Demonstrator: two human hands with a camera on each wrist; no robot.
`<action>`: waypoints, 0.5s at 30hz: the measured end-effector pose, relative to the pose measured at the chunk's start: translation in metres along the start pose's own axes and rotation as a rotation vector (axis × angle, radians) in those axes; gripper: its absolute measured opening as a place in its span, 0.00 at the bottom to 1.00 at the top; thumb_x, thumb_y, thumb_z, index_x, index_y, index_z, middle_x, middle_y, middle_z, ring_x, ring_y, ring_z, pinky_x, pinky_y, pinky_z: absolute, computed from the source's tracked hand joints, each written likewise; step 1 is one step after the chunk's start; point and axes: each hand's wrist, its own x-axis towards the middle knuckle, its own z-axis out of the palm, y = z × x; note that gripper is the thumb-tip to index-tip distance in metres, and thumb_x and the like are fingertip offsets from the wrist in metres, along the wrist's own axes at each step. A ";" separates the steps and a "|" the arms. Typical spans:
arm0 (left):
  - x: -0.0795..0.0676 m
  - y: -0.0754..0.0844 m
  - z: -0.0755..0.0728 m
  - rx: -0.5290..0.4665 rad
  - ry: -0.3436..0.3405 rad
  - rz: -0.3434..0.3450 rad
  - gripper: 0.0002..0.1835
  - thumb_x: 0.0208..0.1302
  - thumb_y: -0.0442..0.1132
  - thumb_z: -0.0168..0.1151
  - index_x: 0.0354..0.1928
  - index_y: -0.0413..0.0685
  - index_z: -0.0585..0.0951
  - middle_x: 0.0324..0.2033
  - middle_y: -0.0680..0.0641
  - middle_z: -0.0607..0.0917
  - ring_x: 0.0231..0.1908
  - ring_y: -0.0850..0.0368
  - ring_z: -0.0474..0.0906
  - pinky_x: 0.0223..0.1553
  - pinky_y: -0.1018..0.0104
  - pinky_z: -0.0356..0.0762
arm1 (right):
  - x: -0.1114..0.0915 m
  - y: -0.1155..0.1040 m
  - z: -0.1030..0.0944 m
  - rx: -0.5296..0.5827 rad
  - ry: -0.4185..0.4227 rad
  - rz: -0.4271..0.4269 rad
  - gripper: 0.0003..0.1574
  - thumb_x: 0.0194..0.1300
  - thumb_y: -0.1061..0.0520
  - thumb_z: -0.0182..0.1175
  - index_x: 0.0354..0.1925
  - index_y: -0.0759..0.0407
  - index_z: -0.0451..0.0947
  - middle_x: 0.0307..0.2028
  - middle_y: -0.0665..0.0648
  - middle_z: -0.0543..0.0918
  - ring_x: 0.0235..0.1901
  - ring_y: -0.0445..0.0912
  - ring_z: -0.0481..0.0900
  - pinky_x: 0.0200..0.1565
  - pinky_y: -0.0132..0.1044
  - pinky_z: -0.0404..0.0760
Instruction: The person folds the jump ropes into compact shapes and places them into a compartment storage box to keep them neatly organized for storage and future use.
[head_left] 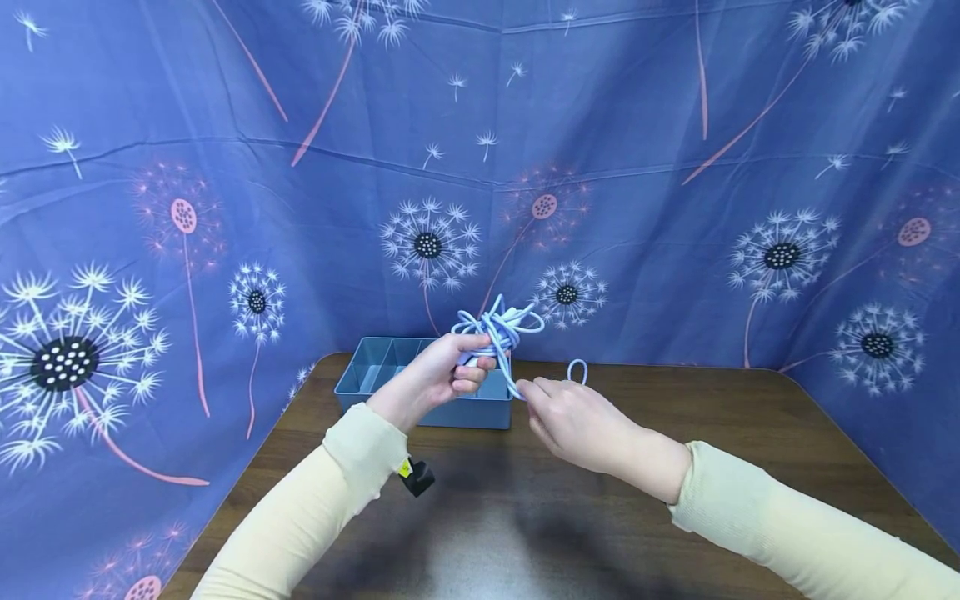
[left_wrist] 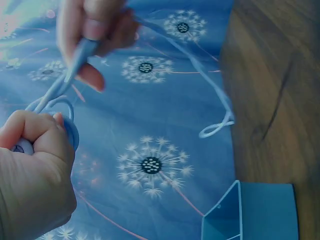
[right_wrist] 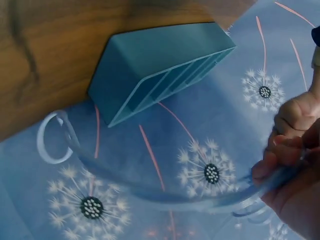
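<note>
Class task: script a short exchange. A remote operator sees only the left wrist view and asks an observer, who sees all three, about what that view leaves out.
Operator: My view cuts off the blue tray. Is it divided inside?
Observer: Yes. The right wrist view shows several dividers running across it.
Operator: I see the left hand gripping the pale blue cord and the right hand pinching it. Anything beside the left cuff?
Observer: In the head view, a black object; I can't tell what it is.

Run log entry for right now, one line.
left hand: grips bundled cord | right hand: pinches same cord | box: on table, beyond hands
</note>
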 end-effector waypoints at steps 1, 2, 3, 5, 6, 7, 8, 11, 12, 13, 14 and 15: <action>-0.002 0.001 0.001 0.020 -0.013 0.000 0.13 0.73 0.39 0.38 0.44 0.35 0.67 0.18 0.53 0.65 0.09 0.69 0.55 0.09 0.78 0.51 | -0.002 0.000 0.002 -0.002 -0.003 -0.002 0.15 0.55 0.63 0.59 0.43 0.64 0.73 0.26 0.50 0.73 0.22 0.43 0.73 0.27 0.36 0.75; -0.003 0.002 0.002 0.040 -0.025 -0.002 0.13 0.73 0.39 0.38 0.45 0.35 0.67 0.18 0.53 0.65 0.09 0.70 0.54 0.09 0.78 0.51 | -0.004 0.000 0.004 -0.001 -0.003 -0.006 0.16 0.55 0.64 0.60 0.44 0.63 0.72 0.27 0.50 0.74 0.23 0.44 0.75 0.28 0.37 0.76; -0.004 0.002 0.003 0.062 -0.035 -0.003 0.13 0.73 0.38 0.38 0.45 0.34 0.67 0.18 0.53 0.65 0.09 0.70 0.54 0.09 0.78 0.51 | -0.005 0.000 0.006 0.000 -0.007 -0.009 0.17 0.55 0.64 0.61 0.45 0.63 0.73 0.27 0.50 0.75 0.24 0.44 0.76 0.29 0.37 0.76; -0.006 0.002 0.005 0.109 -0.054 -0.006 0.13 0.72 0.38 0.38 0.45 0.34 0.68 0.18 0.53 0.65 0.09 0.70 0.55 0.09 0.79 0.51 | -0.009 0.002 0.009 0.008 -0.005 -0.013 0.16 0.57 0.63 0.61 0.45 0.62 0.73 0.29 0.50 0.76 0.26 0.44 0.77 0.30 0.37 0.76; -0.007 0.001 0.006 0.132 -0.067 -0.011 0.13 0.72 0.37 0.38 0.45 0.34 0.68 0.18 0.53 0.65 0.09 0.70 0.55 0.09 0.79 0.51 | -0.010 0.002 0.011 0.019 0.001 -0.013 0.15 0.58 0.62 0.62 0.44 0.61 0.73 0.29 0.50 0.77 0.26 0.44 0.77 0.30 0.37 0.76; -0.008 0.001 0.007 0.152 -0.078 -0.016 0.13 0.72 0.37 0.38 0.44 0.34 0.69 0.18 0.53 0.65 0.09 0.70 0.55 0.09 0.79 0.51 | -0.012 0.004 0.014 0.028 0.011 -0.015 0.11 0.62 0.60 0.60 0.43 0.60 0.74 0.30 0.50 0.77 0.27 0.44 0.77 0.30 0.37 0.76; -0.010 0.000 0.008 0.171 -0.092 -0.020 0.13 0.72 0.37 0.38 0.43 0.34 0.70 0.18 0.53 0.65 0.09 0.70 0.55 0.09 0.79 0.51 | -0.014 0.005 0.016 0.038 0.025 -0.019 0.08 0.67 0.57 0.56 0.42 0.60 0.74 0.30 0.50 0.78 0.27 0.44 0.78 0.31 0.37 0.77; -0.015 -0.003 0.014 0.235 -0.139 -0.034 0.11 0.72 0.37 0.40 0.37 0.40 0.72 0.17 0.53 0.66 0.09 0.71 0.55 0.09 0.78 0.50 | -0.019 0.010 0.024 0.083 0.079 -0.026 0.19 0.74 0.48 0.43 0.37 0.59 0.75 0.30 0.49 0.78 0.28 0.43 0.79 0.32 0.37 0.78; -0.016 -0.005 0.016 0.257 -0.159 -0.040 0.10 0.71 0.37 0.40 0.35 0.41 0.71 0.17 0.53 0.66 0.09 0.71 0.55 0.09 0.78 0.50 | -0.020 0.012 0.026 0.091 0.098 -0.029 0.24 0.74 0.45 0.38 0.36 0.58 0.75 0.29 0.49 0.77 0.28 0.43 0.78 0.32 0.37 0.78; -0.019 -0.006 0.019 0.280 -0.183 -0.042 0.10 0.71 0.36 0.41 0.33 0.43 0.71 0.17 0.53 0.66 0.09 0.71 0.55 0.09 0.77 0.49 | -0.021 0.015 0.027 0.097 0.114 -0.031 0.28 0.74 0.43 0.34 0.34 0.58 0.75 0.29 0.49 0.78 0.28 0.43 0.78 0.33 0.37 0.78; -0.020 -0.007 0.023 0.307 -0.210 -0.042 0.10 0.70 0.36 0.42 0.32 0.44 0.70 0.17 0.53 0.66 0.09 0.71 0.55 0.10 0.77 0.49 | -0.022 0.017 0.028 0.111 0.126 -0.034 0.29 0.73 0.42 0.34 0.34 0.57 0.76 0.31 0.50 0.78 0.30 0.43 0.79 0.34 0.37 0.78; -0.022 -0.009 0.026 0.330 -0.233 -0.045 0.09 0.70 0.36 0.43 0.31 0.44 0.70 0.17 0.53 0.66 0.09 0.71 0.55 0.10 0.76 0.48 | -0.023 0.019 0.028 0.117 0.133 -0.036 0.30 0.73 0.41 0.34 0.35 0.58 0.76 0.32 0.50 0.79 0.32 0.44 0.80 0.36 0.38 0.79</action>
